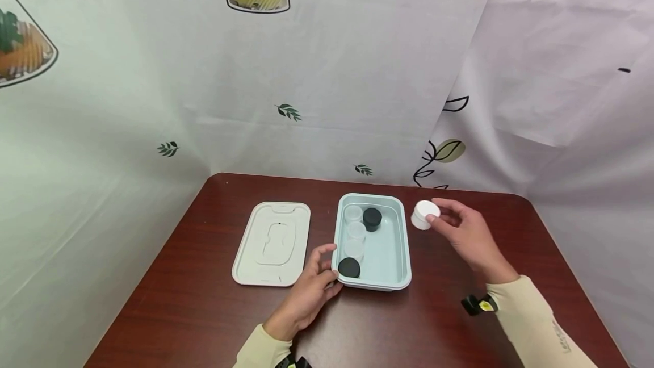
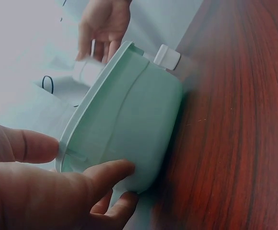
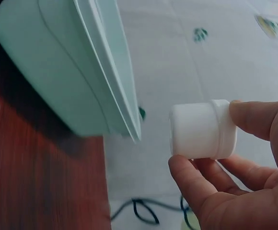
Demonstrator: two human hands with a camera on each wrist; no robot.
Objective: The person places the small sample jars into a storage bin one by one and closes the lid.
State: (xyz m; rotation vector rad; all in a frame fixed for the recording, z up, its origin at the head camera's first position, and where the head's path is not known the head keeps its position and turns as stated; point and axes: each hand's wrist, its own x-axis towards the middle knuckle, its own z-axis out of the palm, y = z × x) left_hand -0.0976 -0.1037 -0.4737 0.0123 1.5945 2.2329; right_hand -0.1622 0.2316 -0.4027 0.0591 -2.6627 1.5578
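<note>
A pale blue-green plastic tub (image 1: 384, 284) stands mid-table. Inside, along its left side, are several small round containers: clear ones (image 1: 356, 231), a black-topped one (image 1: 349, 267) at the front corner and another black-topped one (image 1: 372, 218) farther back. My left hand (image 1: 313, 288) holds the tub's front left corner, with fingers on the rim and outer wall (image 2: 129, 115). Off the tub's right side, my right hand (image 1: 467, 234) pinches a small white lidded jar (image 3: 199, 130) between thumb and fingers. The jar hangs in the air, slightly tilted in the head view.
A white flat lid (image 1: 271, 243) lies on the brown table (image 1: 189, 311), left of the tub. In the left wrist view a small white object (image 2: 167, 57) shows past the tub's far end; its kind is unclear. A printed white cloth (image 1: 332, 72) hangs behind the table.
</note>
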